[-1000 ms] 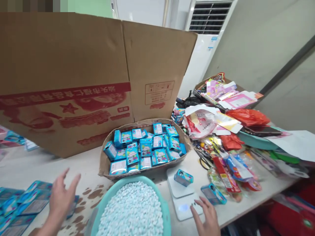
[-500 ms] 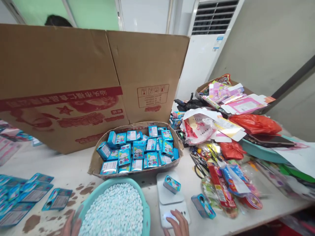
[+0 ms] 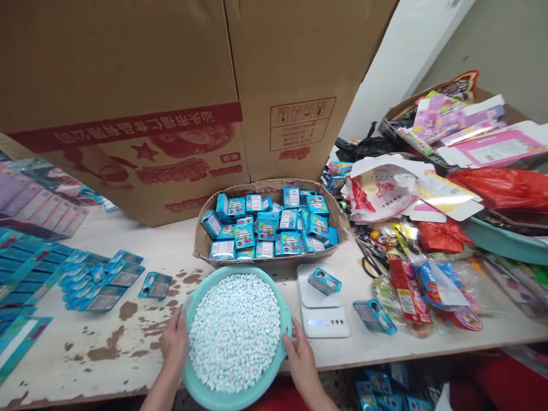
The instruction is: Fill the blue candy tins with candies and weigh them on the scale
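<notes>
My left hand grips the left rim of a turquoise plastic basin at the table's front edge. On the opposite side, my right hand is closed on the basin's handle. Small pale blue and white candies fill the basin. Just right of it sits a white digital scale, its display lit, with one small blue candy box lying on the platform. Another blue box lies right of the scale. Behind the basin, a low cardboard tray holds several blue boxes.
A large carton stands behind the tray. Flat and part-folded blue boxes lie at the left, near one single box. Scissors, candy packets and a red bag crowd the right. More blue boxes are below the table edge.
The view has tilted down and shifted left. My right hand has left the scale's front and now holds the basin. My left hand stays at the basin's left side, now gripping its rim.
</notes>
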`<state>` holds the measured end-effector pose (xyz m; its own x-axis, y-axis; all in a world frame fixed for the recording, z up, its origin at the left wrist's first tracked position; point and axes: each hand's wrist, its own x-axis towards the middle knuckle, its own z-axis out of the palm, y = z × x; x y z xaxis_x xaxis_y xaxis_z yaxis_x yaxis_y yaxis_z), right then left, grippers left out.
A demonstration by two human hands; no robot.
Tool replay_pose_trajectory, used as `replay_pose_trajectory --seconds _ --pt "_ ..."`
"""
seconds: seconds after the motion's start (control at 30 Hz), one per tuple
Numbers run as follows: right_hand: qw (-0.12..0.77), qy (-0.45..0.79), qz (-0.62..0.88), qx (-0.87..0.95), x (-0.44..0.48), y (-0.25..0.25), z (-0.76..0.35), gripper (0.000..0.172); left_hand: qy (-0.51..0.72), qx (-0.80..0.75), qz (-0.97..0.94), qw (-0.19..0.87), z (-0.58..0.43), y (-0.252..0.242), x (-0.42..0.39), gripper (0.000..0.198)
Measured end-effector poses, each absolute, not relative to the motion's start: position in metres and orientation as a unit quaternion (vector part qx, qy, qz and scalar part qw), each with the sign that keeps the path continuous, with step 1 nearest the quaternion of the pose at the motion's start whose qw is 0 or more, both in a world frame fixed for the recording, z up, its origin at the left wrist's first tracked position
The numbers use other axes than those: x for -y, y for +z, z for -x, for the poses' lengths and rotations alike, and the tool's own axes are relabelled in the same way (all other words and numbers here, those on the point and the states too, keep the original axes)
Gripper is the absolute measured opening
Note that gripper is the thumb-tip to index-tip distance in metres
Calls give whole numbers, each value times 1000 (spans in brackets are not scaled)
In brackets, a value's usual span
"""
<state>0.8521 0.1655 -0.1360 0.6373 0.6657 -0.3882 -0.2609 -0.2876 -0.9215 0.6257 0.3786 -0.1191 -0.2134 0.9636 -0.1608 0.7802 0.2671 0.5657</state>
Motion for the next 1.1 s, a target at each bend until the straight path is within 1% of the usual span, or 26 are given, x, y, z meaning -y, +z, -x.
replay_pose_trajectory --seconds 0.13,0.3,0.43,0.5,0.63,0.67,0.73,0.77,0.83,0.93,1.1 --pt "579 377 710 141 -170 -141 -856 58 182 -759 -557 284 -629 -119 -380 54" --pt "568 395 711 124 -169 -153 -856 65 195 -758 -563 267 -626 -128 -380 50" --pt "563 383 718 146 -170 -153 -851 63 197 -749 -573 266 -625 -133 -381 49" --pt "545 318 753 186 -170 -142 -855 57 200 -743 -584 258 -627 -130 -381 50" --pt "492 89 801 329 -171 -99 -901 32 209 -727 -605 247 -633 -121 -379 53" --pt "471 31 806 358 -172 -87 -921 29 213 -723 -608 250 -634 -120 -378 53" --pt "421 -64 818 386 -175 -70 -966 29 219 -718 -610 254 -635 -119 -377 51" --pt "392 -90 823 402 -177 -65 -989 31 218 -723 -606 251 -635 -120 -377 49" --pt "373 -105 823 415 -185 -63 -1027 33 207 -738 -595 243 -635 -121 -377 47" --pt "354 -102 816 446 -204 -71 -1066 34 186 -755 -584 232 -633 -123 -380 53" --pt "284 -66 803 520 -238 -86 -1095 27 184 -756 -588 221 -621 -135 -393 60"
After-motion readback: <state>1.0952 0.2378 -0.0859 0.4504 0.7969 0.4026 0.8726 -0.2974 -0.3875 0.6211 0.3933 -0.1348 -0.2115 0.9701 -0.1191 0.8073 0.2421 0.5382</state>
